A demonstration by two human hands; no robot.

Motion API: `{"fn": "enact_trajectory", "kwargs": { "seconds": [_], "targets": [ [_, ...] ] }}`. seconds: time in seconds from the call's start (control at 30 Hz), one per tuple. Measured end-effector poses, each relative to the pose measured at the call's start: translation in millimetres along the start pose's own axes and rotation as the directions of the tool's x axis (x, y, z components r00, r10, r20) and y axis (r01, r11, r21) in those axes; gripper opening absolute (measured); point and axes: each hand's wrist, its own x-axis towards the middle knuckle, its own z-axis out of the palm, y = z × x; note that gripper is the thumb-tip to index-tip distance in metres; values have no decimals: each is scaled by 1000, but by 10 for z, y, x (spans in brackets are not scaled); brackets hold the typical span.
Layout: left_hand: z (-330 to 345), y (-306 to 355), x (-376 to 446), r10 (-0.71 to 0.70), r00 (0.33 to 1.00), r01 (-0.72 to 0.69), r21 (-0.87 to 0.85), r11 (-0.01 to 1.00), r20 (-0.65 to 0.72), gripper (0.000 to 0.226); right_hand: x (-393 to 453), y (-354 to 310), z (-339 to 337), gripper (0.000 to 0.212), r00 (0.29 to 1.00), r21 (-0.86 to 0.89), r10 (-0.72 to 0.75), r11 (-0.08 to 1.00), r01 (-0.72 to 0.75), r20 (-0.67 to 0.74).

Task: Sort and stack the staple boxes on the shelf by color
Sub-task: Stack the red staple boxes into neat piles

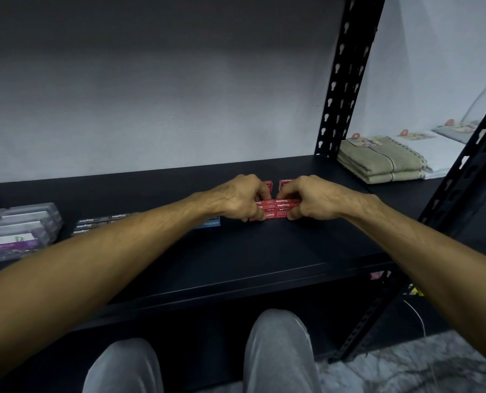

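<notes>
Head view: black shelf, grey wall.

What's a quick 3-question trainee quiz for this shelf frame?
1. True or false: both hands grip the red staple boxes.
2. What lies directly left of the red boxes, partly hidden by the left hand? A) blue staple box B) folded towels C) clear plastic cases
3. Fill in: the dark staple boxes lie on the shelf to the ____ of the blue staple box.

Key: 1 true, the right hand grips them too; 2 A; 3 left.
</notes>
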Motion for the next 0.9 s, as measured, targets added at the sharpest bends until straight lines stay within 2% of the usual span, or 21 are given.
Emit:
{"fn": "enact_trajectory", "kwargs": {
  "seconds": [0.2, 0.9],
  "targets": [
    [18, -10, 2, 18, 1000, -19, -7, 1000, -20, 33, 3, -18, -8, 42, 1000, -29, -24, 999, 24, -3],
    [-17, -56, 42, -3, 999, 8, -108, 994, 45, 39, 23, 10, -23, 42, 998, -53, -63, 996, 65, 28]
  ]
}}
